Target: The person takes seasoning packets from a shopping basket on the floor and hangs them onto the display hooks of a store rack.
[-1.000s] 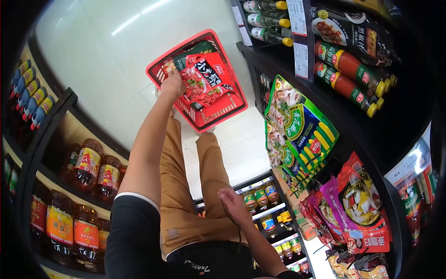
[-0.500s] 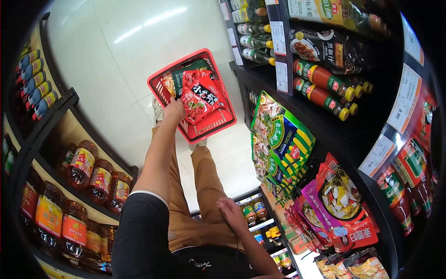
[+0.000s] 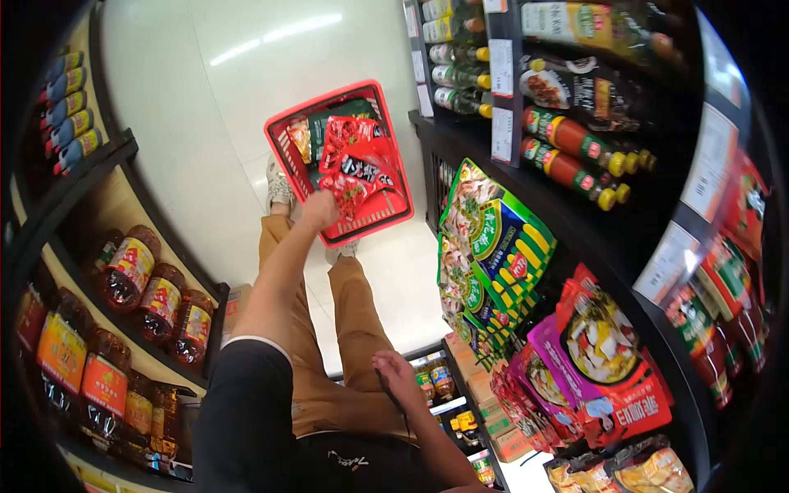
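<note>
My left hand (image 3: pixel 319 210) reaches down over the near-left rim of a red shopping basket (image 3: pixel 331 241). Its fingers are closed at the lower corner of a shiny red food packet (image 3: pixel 367 168), which lies tilted in the basket. Beside that packet is a dark green packet (image 3: pixel 319 131) with a food picture on it. Near my right thigh hangs my right hand (image 3: pixel 398 376), fingers curled inward. A thin dark cord runs along it; whether the fingers hold anything is hidden.
Shelves close in on both sides. At left stand large bottles of amber liquid (image 3: pixel 164 300). Green hanging packets (image 3: pixel 493 238) and purple-red packets (image 3: pixel 600 353) jut out at right, below sauce bottles (image 3: pixel 567 135). The basket is by my shoes (image 3: pixel 279 185) on the pale floor.
My left hand has shifted down and slightly right along the basket, to the red packet's lower corner. The red packet has turned and shows differently. My right hand stays by my thigh.
</note>
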Action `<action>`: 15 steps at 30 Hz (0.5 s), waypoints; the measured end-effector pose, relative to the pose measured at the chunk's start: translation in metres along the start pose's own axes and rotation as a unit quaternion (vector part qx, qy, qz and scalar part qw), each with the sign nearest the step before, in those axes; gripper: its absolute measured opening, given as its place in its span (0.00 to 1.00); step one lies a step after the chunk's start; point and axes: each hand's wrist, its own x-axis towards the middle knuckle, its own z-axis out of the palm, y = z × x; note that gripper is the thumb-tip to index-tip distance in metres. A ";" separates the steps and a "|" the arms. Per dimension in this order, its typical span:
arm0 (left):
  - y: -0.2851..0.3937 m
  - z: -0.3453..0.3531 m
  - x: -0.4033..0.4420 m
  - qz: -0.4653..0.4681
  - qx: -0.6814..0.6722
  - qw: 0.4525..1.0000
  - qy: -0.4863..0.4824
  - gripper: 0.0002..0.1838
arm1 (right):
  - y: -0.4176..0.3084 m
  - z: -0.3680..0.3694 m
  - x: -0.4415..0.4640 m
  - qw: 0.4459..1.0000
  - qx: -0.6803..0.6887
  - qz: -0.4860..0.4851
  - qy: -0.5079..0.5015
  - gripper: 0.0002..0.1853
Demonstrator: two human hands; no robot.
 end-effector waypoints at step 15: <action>0.061 -0.227 -0.199 0.089 0.281 0.945 -0.139 0.21 | -0.059 0.026 -0.024 0.876 -0.462 -0.139 -0.022 0.18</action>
